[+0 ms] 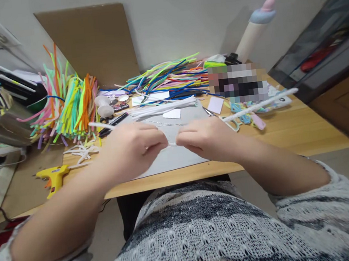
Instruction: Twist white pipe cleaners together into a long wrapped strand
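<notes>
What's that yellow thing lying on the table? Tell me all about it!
That is a glue gun. It looks like yellow plastic, with an orange trigger under the body and a handle pointing toward the table's near edge. It lies on its side at the left end of the table, its nozzle toward the white pipe cleaners. No hand touches it; the left hand is nearest.

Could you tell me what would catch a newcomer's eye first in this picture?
Probably the two hands meeting in the middle: the left hand and right hand pinch a white pipe cleaner whose ends stick out to both sides, above a grey mat. Next come the bright pipe cleaners heaped at the table's left and another pile along its back edge. A yellow glue gun lies near the left corner.
</notes>
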The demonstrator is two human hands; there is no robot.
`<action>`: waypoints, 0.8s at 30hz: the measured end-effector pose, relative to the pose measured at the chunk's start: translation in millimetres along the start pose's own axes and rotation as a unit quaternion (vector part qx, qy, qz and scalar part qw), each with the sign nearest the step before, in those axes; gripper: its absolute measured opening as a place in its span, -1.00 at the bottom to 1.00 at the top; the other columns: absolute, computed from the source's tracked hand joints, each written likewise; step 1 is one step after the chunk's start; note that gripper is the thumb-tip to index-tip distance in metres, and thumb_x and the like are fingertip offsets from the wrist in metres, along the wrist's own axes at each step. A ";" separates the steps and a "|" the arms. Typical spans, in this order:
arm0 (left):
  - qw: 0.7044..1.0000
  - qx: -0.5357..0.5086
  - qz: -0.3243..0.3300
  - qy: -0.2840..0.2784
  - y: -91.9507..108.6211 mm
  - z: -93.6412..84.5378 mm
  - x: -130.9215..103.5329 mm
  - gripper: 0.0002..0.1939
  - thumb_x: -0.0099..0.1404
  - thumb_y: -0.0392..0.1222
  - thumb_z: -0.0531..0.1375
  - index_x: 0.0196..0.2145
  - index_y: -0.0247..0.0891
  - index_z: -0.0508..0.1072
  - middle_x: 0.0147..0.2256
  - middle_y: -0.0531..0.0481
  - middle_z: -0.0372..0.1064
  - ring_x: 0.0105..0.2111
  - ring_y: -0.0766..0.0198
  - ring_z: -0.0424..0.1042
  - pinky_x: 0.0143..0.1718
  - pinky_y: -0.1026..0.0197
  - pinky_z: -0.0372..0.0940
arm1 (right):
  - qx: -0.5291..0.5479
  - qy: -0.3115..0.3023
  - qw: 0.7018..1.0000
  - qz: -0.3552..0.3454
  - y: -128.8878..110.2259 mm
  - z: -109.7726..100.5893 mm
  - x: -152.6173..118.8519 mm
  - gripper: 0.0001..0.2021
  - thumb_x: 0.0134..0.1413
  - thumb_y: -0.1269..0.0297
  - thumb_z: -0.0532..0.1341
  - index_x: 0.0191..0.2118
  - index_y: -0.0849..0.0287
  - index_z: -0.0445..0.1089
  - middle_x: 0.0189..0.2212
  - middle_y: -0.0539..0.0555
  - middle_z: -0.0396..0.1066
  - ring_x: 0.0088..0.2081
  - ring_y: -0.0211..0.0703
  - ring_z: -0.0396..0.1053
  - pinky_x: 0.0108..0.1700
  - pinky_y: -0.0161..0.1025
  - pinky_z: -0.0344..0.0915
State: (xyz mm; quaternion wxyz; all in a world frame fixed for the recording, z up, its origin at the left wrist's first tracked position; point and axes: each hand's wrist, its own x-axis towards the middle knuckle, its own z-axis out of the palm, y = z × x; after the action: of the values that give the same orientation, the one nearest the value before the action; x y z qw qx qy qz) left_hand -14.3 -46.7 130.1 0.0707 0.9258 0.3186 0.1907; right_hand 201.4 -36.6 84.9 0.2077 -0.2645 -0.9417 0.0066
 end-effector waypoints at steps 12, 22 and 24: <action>0.858 -0.465 -0.208 0.074 -27.7 59.2 -0.8 -0.80 0.07 -0.08 0.28 -0.49 -0.30 0.50 -0.61 0.00 0.38 -0.63 0.38 0.28 -0.63 0.33 0.17 | 0.298 0.191 0.932 0.082 -11.3 -0.9 -2.9 -0.92 0.09 0.36 0.17 -0.31 0.19 0.41 -0.50 -0.01 0.38 -0.50 -0.36 0.25 -0.47 -0.37 0.16; 0.989 0.030 -0.070 0.128 18.7 62.2 -16.0 -0.82 0.27 -0.30 0.07 -0.34 -0.29 0.48 -0.43 -0.08 0.43 -0.41 0.27 0.37 -0.42 0.23 0.23 | -0.014 0.170 0.976 0.135 3.8 20.4 -9.4 -0.80 0.17 0.35 0.08 -0.23 0.19 0.45 -0.34 0.10 0.47 -0.31 -0.19 0.36 -0.30 -0.27 0.17; 0.992 0.088 -0.041 0.077 13.6 40.7 -14.2 -0.83 0.26 -0.30 0.09 -0.37 -0.25 0.50 -0.45 -0.04 0.43 -0.41 0.26 0.36 -0.40 0.22 0.22 | -0.066 0.126 0.984 0.108 2.6 20.7 -11.2 -0.79 0.18 0.36 0.07 -0.25 0.18 0.46 -0.38 0.08 0.47 -0.34 -0.19 0.35 -0.35 -0.27 0.12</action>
State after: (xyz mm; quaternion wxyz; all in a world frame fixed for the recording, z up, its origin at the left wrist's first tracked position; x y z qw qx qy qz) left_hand -0.7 -66.5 91.8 -0.0286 0.8970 0.3766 0.2298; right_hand 203.2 -37.9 61.4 0.3051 -0.3768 -0.8720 -0.0667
